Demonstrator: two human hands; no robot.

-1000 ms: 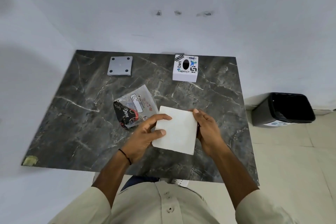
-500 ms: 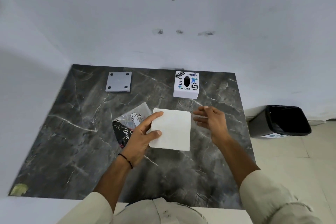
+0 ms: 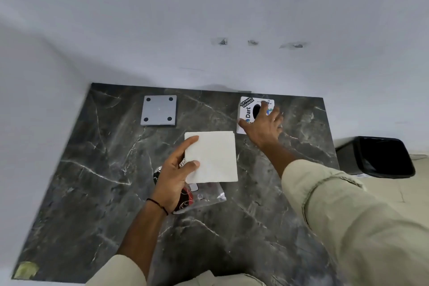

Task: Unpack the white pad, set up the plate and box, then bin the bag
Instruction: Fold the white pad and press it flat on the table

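Right hand [image 3: 263,126] has reached the white stickered cardboard box [image 3: 249,109], grip open on top; left hand [image 3: 177,175] pinches the square white pad [image 3: 214,158], which could slip onto the clear plastic bag [image 3: 204,196] just below it.

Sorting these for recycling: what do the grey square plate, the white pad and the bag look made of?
Grey plate: probably metal or rigid plastic, matte, flat, with four corner holes. White pad: stiff, slightly textured, possibly foam or fibre; it stays flat in the left hand. Bag: thin clear plastic film, glossy and crinkled.
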